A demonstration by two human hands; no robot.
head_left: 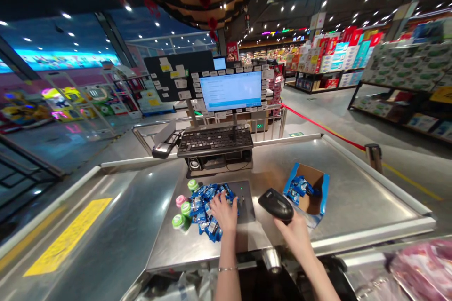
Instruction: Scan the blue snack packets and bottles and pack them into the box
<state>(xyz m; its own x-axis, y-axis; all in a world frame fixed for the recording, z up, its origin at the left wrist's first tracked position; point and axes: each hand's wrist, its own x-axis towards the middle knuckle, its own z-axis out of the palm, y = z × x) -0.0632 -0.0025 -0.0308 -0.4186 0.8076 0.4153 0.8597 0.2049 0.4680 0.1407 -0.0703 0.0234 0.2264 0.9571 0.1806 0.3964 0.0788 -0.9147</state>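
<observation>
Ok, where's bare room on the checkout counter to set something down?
Bare steel: right of the cardboard box up to the counter's raised edge, and left of the green tubs. Crowded: left hand on blue packets over a dark pad, right hand holding a black scanner by the box.

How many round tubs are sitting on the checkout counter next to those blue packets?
4: a green-lidded tub at the back, a pink-lidded tub and a second green-lidded tub mid-row, a third green-lidded tub at the front, all beside the blue packets. More could be hidden under the packets.
</observation>
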